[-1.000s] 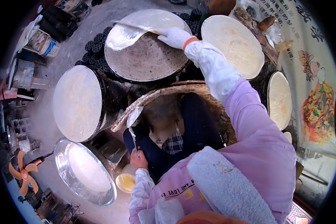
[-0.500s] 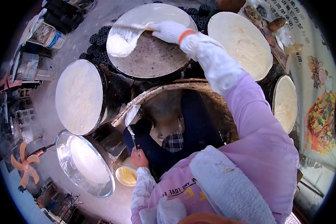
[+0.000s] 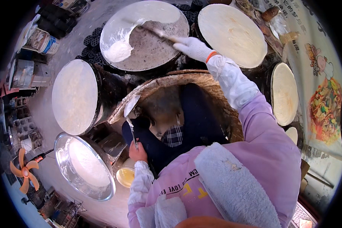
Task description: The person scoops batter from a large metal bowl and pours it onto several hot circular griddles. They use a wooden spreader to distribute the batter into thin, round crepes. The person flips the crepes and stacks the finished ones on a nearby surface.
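My right hand (image 3: 193,48), in a white glove, is closed round the handle of a wooden batter spreader (image 3: 157,32). The spreader's blurred far end lies over a large round griddle (image 3: 155,55). Wet white batter (image 3: 118,51) sits in a thick mound at the griddle's left and curves in a thinner band along its far side; the middle and near right are bare. My bare left hand (image 3: 138,152) grips the handle of a ladle (image 3: 132,105) by my left knee. The ladle's bowl is coated in batter and points away from me.
Round griddles with pale flatbreads stand left (image 3: 75,97), far right (image 3: 231,36) and right (image 3: 285,94). Near left are a metal basin of batter (image 3: 112,186) and a yellow-filled bowl (image 3: 125,177). A curved rough rim (image 3: 159,84) surrounds my legs. An orange fan (image 3: 25,172) stands left.
My right hand has moved right and nearer across the griddle, and the spreader's angle has swung. The ladle stays in my left hand. The whole view has shifted slightly.
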### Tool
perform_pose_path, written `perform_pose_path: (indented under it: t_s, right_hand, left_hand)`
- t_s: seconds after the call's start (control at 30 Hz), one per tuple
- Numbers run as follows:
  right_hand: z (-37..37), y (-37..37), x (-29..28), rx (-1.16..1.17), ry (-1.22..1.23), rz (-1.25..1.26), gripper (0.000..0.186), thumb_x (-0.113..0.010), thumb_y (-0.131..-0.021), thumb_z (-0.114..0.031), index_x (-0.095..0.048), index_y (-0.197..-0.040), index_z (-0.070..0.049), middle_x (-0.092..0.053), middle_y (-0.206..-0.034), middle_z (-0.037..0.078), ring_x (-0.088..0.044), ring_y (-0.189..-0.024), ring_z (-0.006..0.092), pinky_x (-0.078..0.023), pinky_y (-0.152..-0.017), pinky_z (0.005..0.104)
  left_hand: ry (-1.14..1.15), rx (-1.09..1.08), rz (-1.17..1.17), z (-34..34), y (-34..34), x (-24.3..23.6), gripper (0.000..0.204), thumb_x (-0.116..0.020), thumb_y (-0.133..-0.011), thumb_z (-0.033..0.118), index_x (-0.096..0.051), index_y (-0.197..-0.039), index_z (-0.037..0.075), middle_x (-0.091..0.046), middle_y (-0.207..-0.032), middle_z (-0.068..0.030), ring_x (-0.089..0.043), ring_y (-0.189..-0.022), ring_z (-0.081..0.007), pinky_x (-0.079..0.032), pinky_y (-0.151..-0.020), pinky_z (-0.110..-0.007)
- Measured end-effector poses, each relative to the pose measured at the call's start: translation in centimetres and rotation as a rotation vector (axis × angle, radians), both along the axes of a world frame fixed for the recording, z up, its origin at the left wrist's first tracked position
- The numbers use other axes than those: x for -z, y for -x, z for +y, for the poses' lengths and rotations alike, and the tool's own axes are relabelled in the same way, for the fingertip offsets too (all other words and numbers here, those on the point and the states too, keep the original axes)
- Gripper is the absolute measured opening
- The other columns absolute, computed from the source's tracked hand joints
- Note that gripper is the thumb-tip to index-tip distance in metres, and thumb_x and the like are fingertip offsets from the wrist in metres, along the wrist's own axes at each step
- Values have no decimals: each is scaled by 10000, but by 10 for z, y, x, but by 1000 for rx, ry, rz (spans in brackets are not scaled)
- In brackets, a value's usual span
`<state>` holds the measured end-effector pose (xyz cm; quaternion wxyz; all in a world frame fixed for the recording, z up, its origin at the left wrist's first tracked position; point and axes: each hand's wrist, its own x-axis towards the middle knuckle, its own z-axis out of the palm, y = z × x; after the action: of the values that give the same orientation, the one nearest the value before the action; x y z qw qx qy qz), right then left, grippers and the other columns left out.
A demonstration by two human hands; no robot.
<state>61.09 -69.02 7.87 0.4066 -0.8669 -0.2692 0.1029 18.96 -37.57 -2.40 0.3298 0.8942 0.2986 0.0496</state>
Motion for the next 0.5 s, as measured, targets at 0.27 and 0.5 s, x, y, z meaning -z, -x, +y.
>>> perform_pose_path:
  t_s: [0.27,0.5]
  right_hand:
    - [20,91,-25,163,-220,692,568,-692,-905,-185,-536,-1449,-133,-575,-776,-35,-504,-597,47,-383,-522,207]
    - [180,156,-19,170,-634,887,405,-558,-927,-101,-512,-1329,-97,-633,-761,53,-598,-545,148,-463,-424,284]
  left_hand:
    - [26,-99,-5,5,11,1,255,-563,-900,220,-746,-1022,91,-721,-1004,-160,-693,-896,-361,-533,-814,-429]
    - [80,-149,-95,16,17,-1,250,-548,-901,189,-751,-1005,88,-733,-933,-143,-709,-854,-312,-533,-799,-411]
